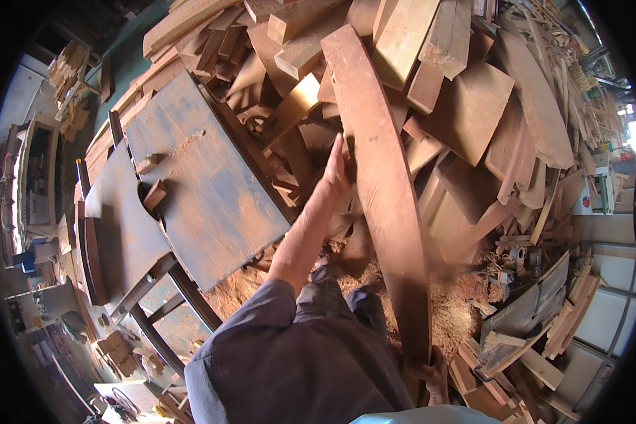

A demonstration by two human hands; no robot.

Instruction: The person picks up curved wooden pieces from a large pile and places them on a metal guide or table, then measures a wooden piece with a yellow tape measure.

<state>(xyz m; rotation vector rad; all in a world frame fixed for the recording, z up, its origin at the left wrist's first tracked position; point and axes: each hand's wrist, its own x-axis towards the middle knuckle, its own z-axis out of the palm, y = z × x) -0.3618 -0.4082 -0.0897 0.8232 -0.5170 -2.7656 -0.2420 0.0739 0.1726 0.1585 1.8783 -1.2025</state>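
Note:
A long, slightly curved wooden plank [381, 155] with a rough left edge slants from the wood pile down to my right side. My left hand [338, 168] holds its left edge partway up, with the fingers partly hidden behind the wood. At the near end of the plank, beside my body, my right hand [434, 378] is closed around it.
A machine with a flat metal table [198, 184] stands on the left, with small wood offcuts [155, 195] on it. Stacked boards [466, 109] fill the far side and right. Sawdust [452, 311] covers the floor by my feet. A tilted dark panel [530, 311] lies at right.

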